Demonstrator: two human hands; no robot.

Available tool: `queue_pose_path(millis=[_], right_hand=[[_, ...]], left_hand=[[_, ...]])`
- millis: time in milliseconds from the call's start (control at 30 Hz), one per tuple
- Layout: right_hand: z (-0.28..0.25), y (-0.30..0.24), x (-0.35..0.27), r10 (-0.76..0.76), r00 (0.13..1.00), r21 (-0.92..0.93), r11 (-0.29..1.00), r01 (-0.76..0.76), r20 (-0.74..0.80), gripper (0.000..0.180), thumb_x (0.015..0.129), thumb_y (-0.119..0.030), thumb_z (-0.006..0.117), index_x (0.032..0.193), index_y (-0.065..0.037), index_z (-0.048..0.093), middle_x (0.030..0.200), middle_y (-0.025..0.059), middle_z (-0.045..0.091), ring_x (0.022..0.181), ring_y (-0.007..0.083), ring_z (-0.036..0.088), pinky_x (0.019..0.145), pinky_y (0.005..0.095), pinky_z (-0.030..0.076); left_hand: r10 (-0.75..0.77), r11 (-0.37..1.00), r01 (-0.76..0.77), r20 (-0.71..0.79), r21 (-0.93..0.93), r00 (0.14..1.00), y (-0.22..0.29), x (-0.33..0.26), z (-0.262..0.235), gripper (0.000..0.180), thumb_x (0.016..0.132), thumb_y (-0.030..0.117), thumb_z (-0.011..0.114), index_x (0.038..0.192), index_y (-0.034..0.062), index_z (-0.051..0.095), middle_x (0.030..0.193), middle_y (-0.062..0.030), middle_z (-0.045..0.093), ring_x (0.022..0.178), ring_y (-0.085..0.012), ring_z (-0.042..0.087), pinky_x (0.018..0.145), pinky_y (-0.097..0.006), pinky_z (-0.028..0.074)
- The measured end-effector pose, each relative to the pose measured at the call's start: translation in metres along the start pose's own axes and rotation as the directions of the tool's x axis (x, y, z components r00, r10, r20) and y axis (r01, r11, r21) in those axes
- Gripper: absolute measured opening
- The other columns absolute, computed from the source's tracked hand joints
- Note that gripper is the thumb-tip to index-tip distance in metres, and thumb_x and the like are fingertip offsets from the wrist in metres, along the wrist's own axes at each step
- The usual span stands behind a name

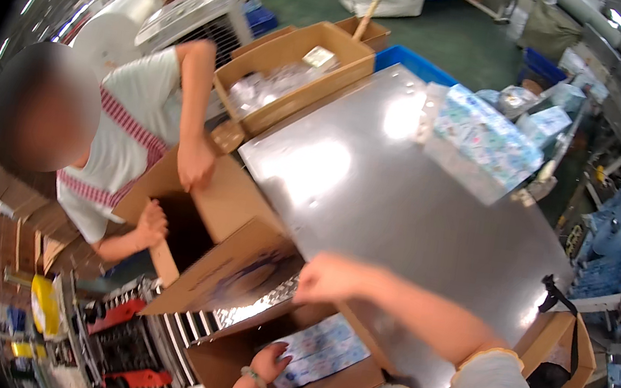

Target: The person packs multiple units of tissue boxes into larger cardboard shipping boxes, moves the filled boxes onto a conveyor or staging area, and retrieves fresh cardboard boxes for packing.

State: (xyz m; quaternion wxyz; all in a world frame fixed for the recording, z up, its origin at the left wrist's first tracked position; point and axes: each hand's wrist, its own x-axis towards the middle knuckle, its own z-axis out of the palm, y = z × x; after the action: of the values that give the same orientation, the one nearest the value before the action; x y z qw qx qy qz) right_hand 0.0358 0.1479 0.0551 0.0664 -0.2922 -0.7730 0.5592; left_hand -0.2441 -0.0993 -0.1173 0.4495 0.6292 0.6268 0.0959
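Note:
An open cardboard box (376, 346) stands directly in front of me, holding blue-and-white floral packages (328, 351). My left hand (271, 363), with a bracelet at its wrist, reaches into that box beside the packages. Its fingers are bent but apart, with the tips at the packages' left end. My right hand (326, 280) is over the box's far side, close to a raised flap (249, 265). Its fingers are curled and slightly blurred; whatever they may hold is hidden.
Across from me a co-worker (131, 113) has both hands on another open cardboard box (235, 195). A metal table (416, 233) extends to the right, with floral packs (485, 139) at its far end. Beyond the co-worker's box is a carton of clear plastic (286, 83). Conveyor rollers (179, 334) lie lower left.

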Motion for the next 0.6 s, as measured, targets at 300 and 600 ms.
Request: queue_pose_path(millis=[300, 600], right_hand=[[-0.315, 0.196, -0.192, 0.314, 0.242, -0.079, 0.452, -0.889, -0.918, 0.114, 0.057, -0.056, 0.090, 0.147, -0.004, 0.042, 0.132, 0.0237, 0.058, 0.125, 0.0382, 0.055, 0.101, 0.0486, 0.048], [-0.268, 0.244, -0.197, 0.365, 0.271, -0.023, 0.561, -0.828, -0.891, 0.125, 0.060, -0.049, 0.087, 0.158, -0.003, 0.025, 0.114, 0.0253, 0.069, 0.105, 0.0395, 0.068, 0.093, 0.0477, 0.053]], left_hand=[[0.156, 0.977, -0.197, -0.362, -0.078, 0.919, 0.131, 0.048, -0.013, 0.010, 0.089, 0.003, 0.069, 0.098, 0.0014, 0.073, 0.092, -0.0133, 0.072, 0.083, -0.0228, 0.073, 0.073, -0.032, 0.057], [0.701, 0.712, -0.668, -0.192, 0.214, 0.686, 0.289, 0.124, -0.006, 0.025, 0.081, 0.000, 0.072, 0.104, 0.0057, 0.071, 0.101, -0.0132, 0.069, 0.088, -0.0326, 0.067, 0.077, -0.042, 0.054]])
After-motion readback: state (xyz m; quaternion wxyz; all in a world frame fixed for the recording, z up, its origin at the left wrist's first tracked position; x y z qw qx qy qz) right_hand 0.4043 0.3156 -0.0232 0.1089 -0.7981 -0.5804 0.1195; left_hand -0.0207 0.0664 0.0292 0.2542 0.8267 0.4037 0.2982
